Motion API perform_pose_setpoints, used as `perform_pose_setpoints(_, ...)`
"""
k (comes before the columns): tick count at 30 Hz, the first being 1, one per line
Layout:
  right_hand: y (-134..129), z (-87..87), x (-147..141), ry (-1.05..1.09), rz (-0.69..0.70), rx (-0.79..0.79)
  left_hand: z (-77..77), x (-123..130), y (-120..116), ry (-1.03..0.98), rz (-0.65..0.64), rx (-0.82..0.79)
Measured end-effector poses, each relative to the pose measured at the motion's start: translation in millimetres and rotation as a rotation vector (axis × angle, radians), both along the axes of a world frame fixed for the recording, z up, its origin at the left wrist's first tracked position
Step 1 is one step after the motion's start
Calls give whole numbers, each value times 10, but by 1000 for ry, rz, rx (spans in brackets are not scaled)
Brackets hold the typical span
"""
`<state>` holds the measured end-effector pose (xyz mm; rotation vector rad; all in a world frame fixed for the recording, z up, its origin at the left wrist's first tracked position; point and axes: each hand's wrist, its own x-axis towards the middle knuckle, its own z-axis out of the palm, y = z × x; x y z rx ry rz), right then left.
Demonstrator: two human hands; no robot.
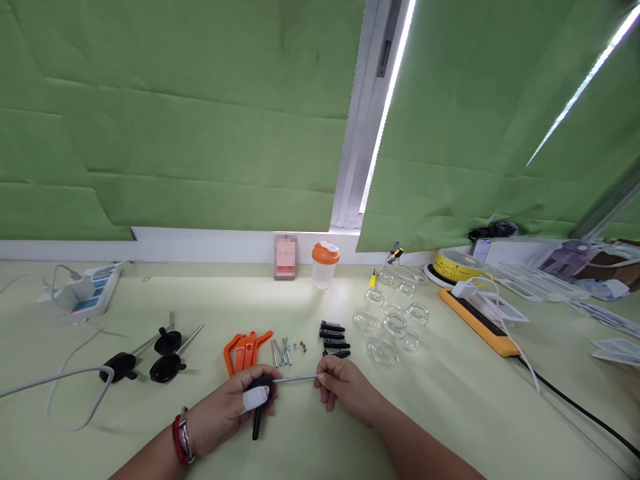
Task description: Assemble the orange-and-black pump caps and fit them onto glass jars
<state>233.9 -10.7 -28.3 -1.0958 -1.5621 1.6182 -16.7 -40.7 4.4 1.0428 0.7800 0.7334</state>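
Observation:
My left hand [235, 403], with white tape on a digit and bracelets at the wrist, grips a black plastic part [257, 423] from which a thin metal rod [296, 379] extends to the right. The fingers of my right hand [345, 387] pinch the rod's far end. Just beyond my left hand lie several orange handles [244, 351]. Several screws [283, 351] and tiny brown and silvery pieces [303, 347] are beside them. Black toothed pieces [335, 339] form a column past my right hand.
Three black parts with rods [167, 367] lie at left, near a white cable [60, 377]. Glass jars [395, 325] stand right of centre. Behind are an orange-lidded cup [325, 267] and a phone [285, 257]. An orange power strip [480, 325] and yellow tape roll [460, 267] are right.

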Motion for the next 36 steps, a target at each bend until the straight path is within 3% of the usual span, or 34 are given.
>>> perform_pose_setpoints(8, -28, -7, -1, 12, 5, 34, 80, 18, -70, 346, -42, 228)
perform_pose_setpoints(11, -54, 21, -14, 15, -5, 49, 101, 14, -94, 452, -11, 395)
perform_pose_setpoints(14, -69, 47, -21, 21, -17, 53, 130, -43, -78, 584, 114, 631)
perform_pose_setpoints(19, -71, 60, -7, 26, -4, 36, 159, -296, 48, 941, 480, 902)
perform_pose_setpoints(22, -70, 65, -1, 19, 4, 35, 187, -464, 130, 1324, 642, 877)
perform_pose_setpoints(26, -73, 77, -7, 7, 1, 35, 240, -572, 197, 1663, 633, 889)
perform_pose_setpoints(36, -80, 104, -11, -1, 7, 32, 253, -585, 227, 1795, 486, 692)
